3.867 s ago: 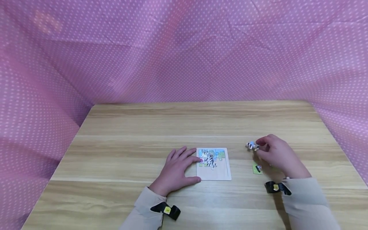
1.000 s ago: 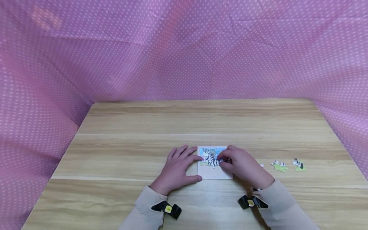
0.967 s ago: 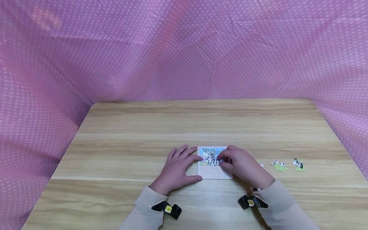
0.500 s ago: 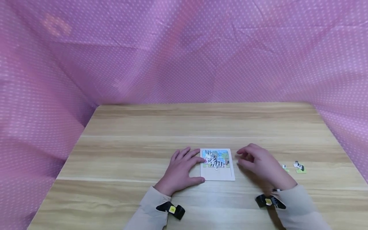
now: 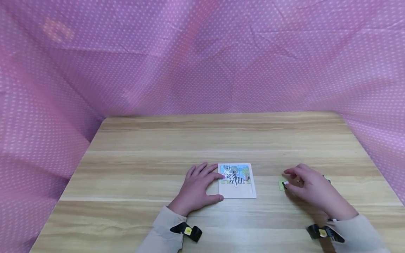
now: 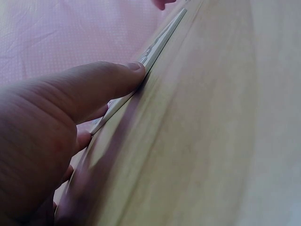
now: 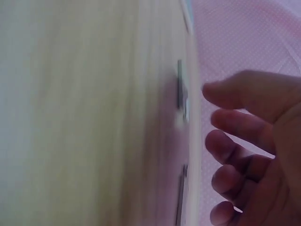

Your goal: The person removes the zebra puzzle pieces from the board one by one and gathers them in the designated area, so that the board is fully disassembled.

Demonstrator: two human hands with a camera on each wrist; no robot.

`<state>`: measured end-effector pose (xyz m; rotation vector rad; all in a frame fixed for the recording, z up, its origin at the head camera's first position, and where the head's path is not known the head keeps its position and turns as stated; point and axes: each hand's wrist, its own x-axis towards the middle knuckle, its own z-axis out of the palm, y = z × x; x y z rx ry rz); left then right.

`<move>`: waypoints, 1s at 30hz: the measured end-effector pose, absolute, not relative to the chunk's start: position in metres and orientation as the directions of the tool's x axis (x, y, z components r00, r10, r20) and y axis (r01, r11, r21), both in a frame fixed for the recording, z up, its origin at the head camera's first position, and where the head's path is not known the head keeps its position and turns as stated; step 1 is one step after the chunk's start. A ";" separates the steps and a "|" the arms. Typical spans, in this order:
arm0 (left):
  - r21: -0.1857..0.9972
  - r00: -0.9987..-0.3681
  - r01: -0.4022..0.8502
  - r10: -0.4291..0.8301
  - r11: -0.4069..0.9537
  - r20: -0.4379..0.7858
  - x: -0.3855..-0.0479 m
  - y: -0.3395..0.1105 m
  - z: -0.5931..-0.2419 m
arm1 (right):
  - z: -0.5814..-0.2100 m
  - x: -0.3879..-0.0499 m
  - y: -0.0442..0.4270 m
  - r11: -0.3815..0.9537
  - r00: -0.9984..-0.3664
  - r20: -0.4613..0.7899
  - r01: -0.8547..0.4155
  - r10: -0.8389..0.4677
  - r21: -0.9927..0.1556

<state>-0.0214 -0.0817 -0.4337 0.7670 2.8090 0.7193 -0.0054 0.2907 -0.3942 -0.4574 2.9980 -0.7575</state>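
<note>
A square white puzzle board [image 5: 237, 192] lies flat on the table, its upper part filled with joined pieces of a zebra picture [image 5: 236, 177]. My left hand [image 5: 197, 191] rests at its left side, fingers spread; in the left wrist view the thumb [image 6: 108, 84] touches the edge of the board [image 6: 162, 44]. To the right, my right hand [image 5: 311, 188] hovers over a green jigsaw piece [image 5: 281, 185], partly covered by the thumb. The right wrist view shows the thumb and loosely bent fingers [image 7: 223, 146] apart from the jigsaw piece [image 7: 180, 87], holding nothing.
Behind the right hand, another jigsaw piece [image 5: 327, 179] is mostly hidden; one more loose piece [image 7: 181, 197] shows low in the right wrist view. The wooden table [image 5: 158, 137] meets a pink dotted cloth [image 5: 202, 70] at its back and sides.
Earlier my right hand pinched a zebra piece over the loose ones, then set it in the board's right side. It let go and moved right to the green piece. The left hand stayed.
</note>
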 end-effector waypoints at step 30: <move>0.490 -0.859 0.447 0.512 0.748 0.002 -0.020 -0.081 -0.432 | -0.394 -0.001 0.233 0.820 -0.880 0.079 -0.466 -0.468 -0.332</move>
